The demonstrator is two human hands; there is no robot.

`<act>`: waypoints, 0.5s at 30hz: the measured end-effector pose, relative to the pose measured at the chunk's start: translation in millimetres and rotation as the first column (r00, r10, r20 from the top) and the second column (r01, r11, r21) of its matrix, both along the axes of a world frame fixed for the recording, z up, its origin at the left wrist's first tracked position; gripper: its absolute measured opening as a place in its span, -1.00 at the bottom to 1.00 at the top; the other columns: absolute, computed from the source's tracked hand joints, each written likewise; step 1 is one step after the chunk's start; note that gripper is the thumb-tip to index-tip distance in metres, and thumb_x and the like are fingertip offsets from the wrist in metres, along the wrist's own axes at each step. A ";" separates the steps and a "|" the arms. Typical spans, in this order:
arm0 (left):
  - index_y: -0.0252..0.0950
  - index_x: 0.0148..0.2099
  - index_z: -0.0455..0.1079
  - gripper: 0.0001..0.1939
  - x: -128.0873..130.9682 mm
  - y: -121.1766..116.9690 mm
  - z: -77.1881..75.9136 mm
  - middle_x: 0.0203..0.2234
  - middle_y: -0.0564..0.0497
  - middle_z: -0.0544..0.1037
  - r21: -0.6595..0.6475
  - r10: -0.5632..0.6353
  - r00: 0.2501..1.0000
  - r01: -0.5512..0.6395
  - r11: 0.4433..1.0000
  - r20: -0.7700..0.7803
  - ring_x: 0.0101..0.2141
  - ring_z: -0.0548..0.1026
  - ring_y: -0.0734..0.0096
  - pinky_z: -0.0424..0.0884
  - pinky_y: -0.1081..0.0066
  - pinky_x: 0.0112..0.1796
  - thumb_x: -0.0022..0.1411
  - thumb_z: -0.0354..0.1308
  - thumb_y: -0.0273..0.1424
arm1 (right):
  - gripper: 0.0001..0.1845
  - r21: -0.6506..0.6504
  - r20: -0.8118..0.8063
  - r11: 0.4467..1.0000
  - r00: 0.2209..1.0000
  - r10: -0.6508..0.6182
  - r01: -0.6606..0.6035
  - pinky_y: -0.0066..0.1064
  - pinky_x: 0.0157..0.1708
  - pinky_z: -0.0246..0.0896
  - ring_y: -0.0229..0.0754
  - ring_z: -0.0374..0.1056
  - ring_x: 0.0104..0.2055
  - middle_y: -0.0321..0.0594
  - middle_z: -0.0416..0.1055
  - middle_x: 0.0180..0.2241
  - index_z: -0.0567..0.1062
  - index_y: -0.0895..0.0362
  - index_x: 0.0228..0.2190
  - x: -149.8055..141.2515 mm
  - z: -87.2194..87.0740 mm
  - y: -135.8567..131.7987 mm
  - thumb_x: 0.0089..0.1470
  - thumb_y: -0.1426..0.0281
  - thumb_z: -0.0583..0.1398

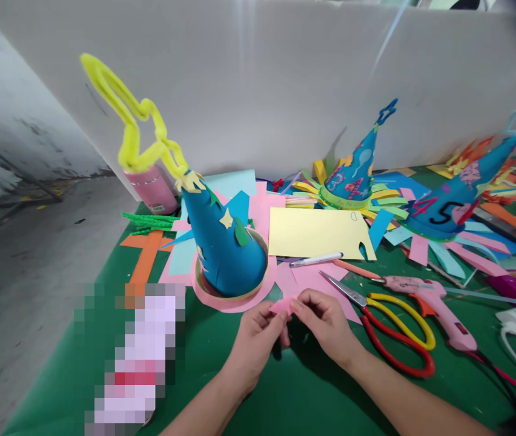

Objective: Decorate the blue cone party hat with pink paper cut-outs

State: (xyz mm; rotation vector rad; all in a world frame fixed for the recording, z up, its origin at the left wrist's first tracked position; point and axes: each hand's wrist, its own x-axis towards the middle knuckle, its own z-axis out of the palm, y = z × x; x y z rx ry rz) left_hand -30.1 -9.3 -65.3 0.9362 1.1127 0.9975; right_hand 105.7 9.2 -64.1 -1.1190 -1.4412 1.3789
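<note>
My left hand (255,339) and my right hand (326,324) meet over the green table (312,399), both pinching a small pink paper piece (281,306) between thumbs and fingers. Just beyond them stands a blue paper cone hat (224,245) on a pink round brim, tilted, with a yellow pipe-cleaner star (140,130) on its tip. Red-and-yellow-handled scissors (389,324) lie right of my right hand, blades pointing toward the hat.
A pink glue gun (430,306), a pale yellow sheet (319,233), a white pen (316,260), two more blue cone hats (353,175) (458,197), and coloured paper strips crowd the back and right. A pink cylinder (153,188) stands behind. A blurred-out object (135,357) sits left.
</note>
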 end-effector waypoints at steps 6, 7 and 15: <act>-0.31 -0.57 0.20 -0.71 -0.1 -1.8 3.9 -0.78 0.15 0.29 0.050 -0.084 0.995 0.087 0.995 -0.058 -0.67 0.19 0.58 0.08 0.52 -0.57 0.09 0.09 -0.27 | -0.81 -0.037 -0.085 0.997 0.994 0.071 -0.075 -0.48 -0.56 0.03 -0.33 0.12 -0.56 -0.35 0.24 -0.61 0.32 0.15 -0.52 -1.7 -1.4 -4.0 -0.01 0.29 0.15; -0.31 -0.57 0.19 -0.70 0.0 -2.2 4.4 -0.79 0.15 0.28 0.053 -0.094 0.993 0.098 0.994 -0.065 -0.67 0.19 0.58 0.08 0.52 -0.57 0.09 0.09 -0.27 | -0.80 -0.037 -0.092 0.997 0.994 0.063 -0.067 -0.48 -0.56 0.03 -0.32 0.14 -0.56 -0.34 0.26 -0.60 0.31 0.15 -0.55 -2.0 -1.9 -4.5 0.00 0.29 0.14; -0.32 -0.53 0.26 -0.80 1.8 -7.1 2.0 -0.82 0.17 0.27 0.008 -0.102 0.993 0.103 0.995 -0.052 -0.71 0.17 0.60 0.09 0.53 -0.58 0.05 0.08 -0.33 | -0.63 0.011 -0.016 1.000 1.000 -0.005 0.006 -0.49 -0.59 -0.02 -0.33 0.05 -0.58 -0.36 0.12 -0.65 0.39 0.18 -0.56 9.7 1.4 2.6 0.10 0.23 -0.02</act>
